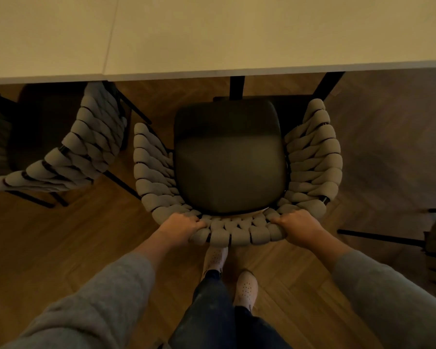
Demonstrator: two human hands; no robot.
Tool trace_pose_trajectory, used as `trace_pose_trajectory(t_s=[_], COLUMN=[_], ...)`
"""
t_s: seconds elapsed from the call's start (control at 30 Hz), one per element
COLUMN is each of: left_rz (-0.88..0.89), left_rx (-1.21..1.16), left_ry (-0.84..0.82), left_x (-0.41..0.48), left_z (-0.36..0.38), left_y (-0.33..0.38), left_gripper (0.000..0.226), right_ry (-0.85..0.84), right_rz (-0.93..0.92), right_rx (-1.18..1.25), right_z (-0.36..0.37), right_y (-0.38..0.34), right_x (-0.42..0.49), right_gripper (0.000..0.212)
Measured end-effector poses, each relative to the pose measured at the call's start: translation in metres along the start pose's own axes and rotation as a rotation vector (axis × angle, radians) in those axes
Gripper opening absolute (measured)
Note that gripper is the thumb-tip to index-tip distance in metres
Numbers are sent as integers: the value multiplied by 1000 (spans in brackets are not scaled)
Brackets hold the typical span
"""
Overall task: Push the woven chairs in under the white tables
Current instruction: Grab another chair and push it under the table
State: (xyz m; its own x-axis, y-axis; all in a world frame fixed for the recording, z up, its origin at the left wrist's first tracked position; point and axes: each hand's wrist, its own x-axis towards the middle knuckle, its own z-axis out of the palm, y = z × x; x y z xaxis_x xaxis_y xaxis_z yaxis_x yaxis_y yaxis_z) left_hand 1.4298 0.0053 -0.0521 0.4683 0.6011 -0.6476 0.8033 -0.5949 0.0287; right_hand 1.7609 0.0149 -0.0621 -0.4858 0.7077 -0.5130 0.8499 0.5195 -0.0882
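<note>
Left hand [184, 226], right hand [297, 227], mine, grasp woven chair [237, 235] backrest | seat [230, 159] outside white table [237, 34] edge | push pending

Sleeves: grey, soft fleecy-looking fabric, loose fitting, the left sleeve [86, 298] and the right sleeve [388, 293] alike, each ending partway down the forearm
Hands: left hand [181, 226] and right hand [297, 227] both bare
Trousers [209, 311]: dark blue, with faint pale specks
Shoes: pale cream, rounded toes, a cluster of small dark holes on top of the left shoe [215, 258] and the right shoe [246, 288]
</note>
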Motion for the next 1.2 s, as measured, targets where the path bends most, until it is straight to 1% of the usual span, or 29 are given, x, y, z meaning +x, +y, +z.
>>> trace_pose_trajectory(t_s=[0.13, 0.2, 0.4, 0.53, 0.73, 1.0, 1.2], left_rz=[-4, -13, -42, -48, -51, -59, -52], left_rx=[24, 36, 56, 48, 73, 132, 104], left_ry=[-13, -36, -37, -34, -34, -38, -58], left_x=[11, 18, 42, 60, 88, 115, 124], left_z=[-14, -19, -34, -48, -67, -88, -91], left_y=[-10, -15, -31, -39, -46, -81, -89], left_gripper=[51, 53, 60, 60, 56, 57, 52], right_ry=[62, 68, 98, 61, -40, -59, -80], right_rz=[24, 42, 119, 175, 284, 309, 260], right_rx=[-15, -30, -52, -84, -81, -108, -120], right_z=[1, 0, -10, -21, -27, -46, -48], right_y=[4, 4, 18, 30, 48, 62, 73], right_x=[9, 15, 36, 50, 70, 108, 118], right_gripper=[34, 34, 33, 34, 37, 39, 43])
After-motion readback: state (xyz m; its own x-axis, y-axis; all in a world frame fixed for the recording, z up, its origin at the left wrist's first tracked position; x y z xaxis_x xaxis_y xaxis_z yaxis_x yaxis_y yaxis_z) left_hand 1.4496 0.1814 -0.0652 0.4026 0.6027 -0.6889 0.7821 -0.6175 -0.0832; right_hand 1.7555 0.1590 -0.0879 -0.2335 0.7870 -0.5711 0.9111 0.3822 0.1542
